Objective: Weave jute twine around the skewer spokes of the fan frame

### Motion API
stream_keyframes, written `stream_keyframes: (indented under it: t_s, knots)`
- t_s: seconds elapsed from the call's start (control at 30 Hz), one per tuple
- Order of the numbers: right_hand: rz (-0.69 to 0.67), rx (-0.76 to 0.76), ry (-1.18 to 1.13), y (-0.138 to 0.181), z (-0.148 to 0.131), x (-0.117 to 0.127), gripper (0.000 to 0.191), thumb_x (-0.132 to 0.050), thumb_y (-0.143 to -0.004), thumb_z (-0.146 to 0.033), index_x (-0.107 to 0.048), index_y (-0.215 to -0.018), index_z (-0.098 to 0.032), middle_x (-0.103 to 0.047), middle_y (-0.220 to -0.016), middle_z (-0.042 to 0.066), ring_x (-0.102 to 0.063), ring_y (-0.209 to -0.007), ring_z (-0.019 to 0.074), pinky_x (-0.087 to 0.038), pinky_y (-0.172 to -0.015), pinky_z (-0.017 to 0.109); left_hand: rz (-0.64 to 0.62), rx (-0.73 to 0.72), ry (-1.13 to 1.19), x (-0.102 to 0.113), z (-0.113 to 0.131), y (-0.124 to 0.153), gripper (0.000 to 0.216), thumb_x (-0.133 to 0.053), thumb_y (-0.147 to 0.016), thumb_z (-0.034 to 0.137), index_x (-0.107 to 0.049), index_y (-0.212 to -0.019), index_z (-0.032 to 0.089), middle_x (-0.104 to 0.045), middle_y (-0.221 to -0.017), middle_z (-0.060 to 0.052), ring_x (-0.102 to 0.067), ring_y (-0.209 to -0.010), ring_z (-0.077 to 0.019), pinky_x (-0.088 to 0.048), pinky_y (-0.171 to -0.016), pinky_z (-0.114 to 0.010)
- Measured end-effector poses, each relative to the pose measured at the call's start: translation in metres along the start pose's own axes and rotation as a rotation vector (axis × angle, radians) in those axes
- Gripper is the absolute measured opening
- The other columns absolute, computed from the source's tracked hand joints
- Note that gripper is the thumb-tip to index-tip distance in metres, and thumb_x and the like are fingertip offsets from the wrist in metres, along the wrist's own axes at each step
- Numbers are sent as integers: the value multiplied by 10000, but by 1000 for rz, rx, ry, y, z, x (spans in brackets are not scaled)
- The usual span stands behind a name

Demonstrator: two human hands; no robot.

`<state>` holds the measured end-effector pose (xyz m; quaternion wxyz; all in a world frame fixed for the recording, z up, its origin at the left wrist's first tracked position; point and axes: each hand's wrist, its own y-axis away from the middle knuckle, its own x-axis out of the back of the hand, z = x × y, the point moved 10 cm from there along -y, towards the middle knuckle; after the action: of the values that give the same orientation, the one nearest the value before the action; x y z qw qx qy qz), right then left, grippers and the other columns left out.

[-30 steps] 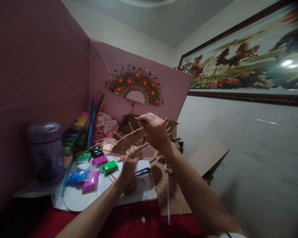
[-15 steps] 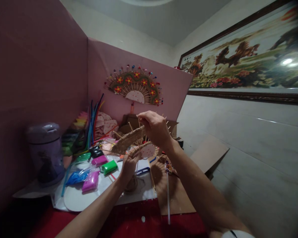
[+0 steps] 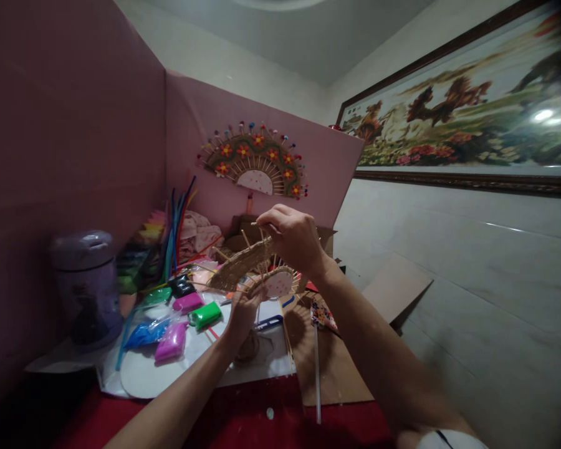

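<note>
A half-made fan of wooden sticks with woven twine is held up over the table. My left hand grips its lower hub from below, fingers closed. My right hand is closed in a pinch on a thin stick or strand at the fan's top edge. A white dotted half disc forms the fan's centre. A finished fan with red flowers and coloured beads hangs on the pink board behind.
Bags of coloured clay, green among them, lie on a white sheet. Pipe cleaners stand at the back left beside a purple jar. Brown cardboard and a white rod lie to the right. A framed horse painting hangs on the wall.
My right hand has shifted slightly up and left along the fan's top edge, and the fan has tilted a little. My left hand keeps its grip.
</note>
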<state>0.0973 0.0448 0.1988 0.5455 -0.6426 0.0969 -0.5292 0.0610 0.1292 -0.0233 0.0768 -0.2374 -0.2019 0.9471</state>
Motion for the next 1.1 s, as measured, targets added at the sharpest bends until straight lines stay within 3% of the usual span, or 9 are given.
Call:
stream_keyframes:
  t_s: [0.33,0.57,0.67,0.8,1.1]
  knots:
    - [-92,198,187,3,-17,-10,226,-469,-830,-73,-649,-850,-209,-635,-883,42,-551,-812,168,-386,-627,283,-5,6,21,-3,6,1,378,-723,-625,341,-679,-962,177,-726,-980,-85,-675,-886,-230,-515,-890,-407]
    - [122,11,-64,17,2,0,125,-449,-893,-157,-568,-932,-163,-628,-809,45,-568,-743,144,-442,-695,281,12,50,56,3,-6,-2,330,-754,-594,311,-677,-878,161,-725,-954,-88,-668,-899,-234,-531,-839,-386]
    - [167,5,-122,20,4,1,118,-463,-894,-165,-579,-890,-150,-638,-808,57,-577,-752,146,-448,-718,281,9,50,65,3,-9,-3,337,-756,-591,317,-679,-880,161,-723,-965,-92,-665,-918,-239,-533,-833,-380]
    - [146,48,-25,18,0,0,202,-420,-919,-177,-614,-864,-168,-642,-840,59,-570,-801,160,-438,-736,295,9,64,84,2,-8,-2,382,-764,-580,322,-683,-918,162,-726,-960,-93,-674,-884,-238,-547,-801,-368]
    - [8,36,101,21,0,-11,166,-461,-875,-128,-611,-874,-199,-633,-876,35,-571,-799,157,-401,-669,279,13,41,65,-2,1,-1,391,-743,-598,313,-683,-955,161,-730,-946,-97,-670,-912,-251,-540,-831,-396]
